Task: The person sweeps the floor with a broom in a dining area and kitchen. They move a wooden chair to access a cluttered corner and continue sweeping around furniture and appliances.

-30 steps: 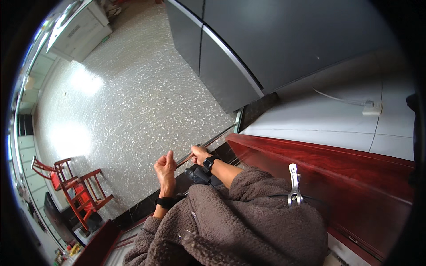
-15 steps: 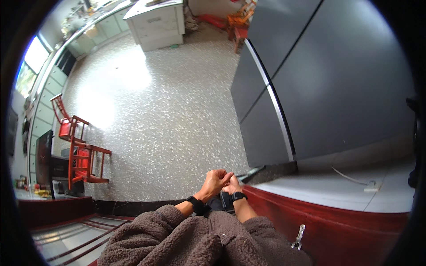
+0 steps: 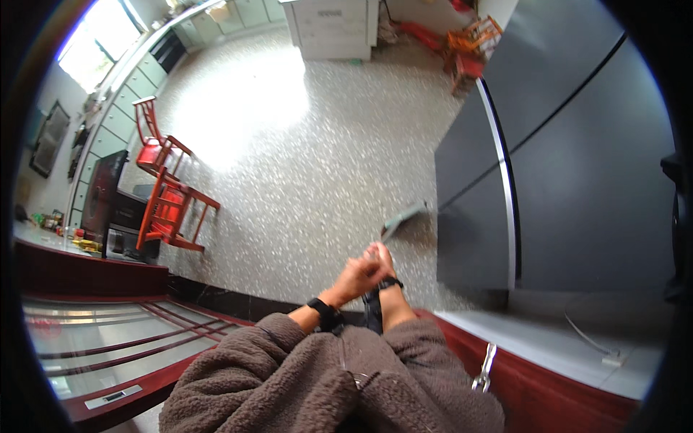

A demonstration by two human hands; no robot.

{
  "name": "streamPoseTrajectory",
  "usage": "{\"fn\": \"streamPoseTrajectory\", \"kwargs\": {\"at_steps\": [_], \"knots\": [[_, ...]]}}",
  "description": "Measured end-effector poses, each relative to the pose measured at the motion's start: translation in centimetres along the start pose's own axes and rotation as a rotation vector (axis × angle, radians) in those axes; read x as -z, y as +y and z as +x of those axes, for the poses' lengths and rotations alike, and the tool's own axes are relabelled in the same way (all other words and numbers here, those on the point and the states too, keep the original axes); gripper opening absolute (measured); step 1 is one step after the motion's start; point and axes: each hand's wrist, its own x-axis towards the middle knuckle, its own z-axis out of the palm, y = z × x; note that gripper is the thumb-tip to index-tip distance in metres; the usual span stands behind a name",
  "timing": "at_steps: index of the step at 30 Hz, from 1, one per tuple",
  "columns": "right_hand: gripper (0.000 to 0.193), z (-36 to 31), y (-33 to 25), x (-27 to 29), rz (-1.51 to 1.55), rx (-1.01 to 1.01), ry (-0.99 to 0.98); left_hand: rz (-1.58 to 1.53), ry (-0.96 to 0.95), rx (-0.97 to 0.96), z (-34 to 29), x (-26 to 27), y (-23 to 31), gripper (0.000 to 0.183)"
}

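My left hand point(image 3: 355, 276) and my right hand point(image 3: 385, 261) are closed close together in front of my body, around the handle of what looks like a broom point(image 3: 406, 216). Most of the handle is hidden by my hands. The broom's grey-green head touches or hovers just above the speckled floor point(image 3: 289, 173), beyond my hands; a dark patch beside it may be bristles or shadow. Dark bands circle both wrists. The fingers of my right hand are partly covered by the left.
A tall grey refrigerator point(image 3: 585, 180) stands at the right. Red chairs point(image 3: 173, 206) are at the left, near a dark screen point(image 3: 103, 195). A dark red door with glass panes point(image 3: 94, 346) is at the lower left. A white counter block point(image 3: 332, 29) stands far ahead.
My hands and the broom have moved forward, away from the threshold and out over the floor. The view has shifted, so the refrigerator and chairs appear farther right.
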Motion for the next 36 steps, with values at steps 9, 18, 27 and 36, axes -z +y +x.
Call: {"fn": "streamPoseTrajectory", "kwargs": {"at_steps": [9, 18, 27, 36], "knots": [[0.010, -3.8, 9.1, -9.7, -0.022, -0.160, -0.135, -0.313, 0.605, 0.317, -9.1, 10.7, 1.8, 0.033], [0.014, -4.6, 22.8, -12.3, -0.483, -0.697, -0.483, 0.266, 0.366, 0.047, -17.2, 15.9, 7.2, 0.022], [0.016, -0.4, 16.3, -10.6, -0.749, -0.828, -0.453, 0.166, 0.269, 0.126, -7.7, 10.7, 2.8, 0.034], [0.013, 11.8, -5.2, -8.7, -0.727, -0.132, -0.182, 0.011, 0.330, 0.034, 8.9, 5.9, -0.1, 0.028]]}}
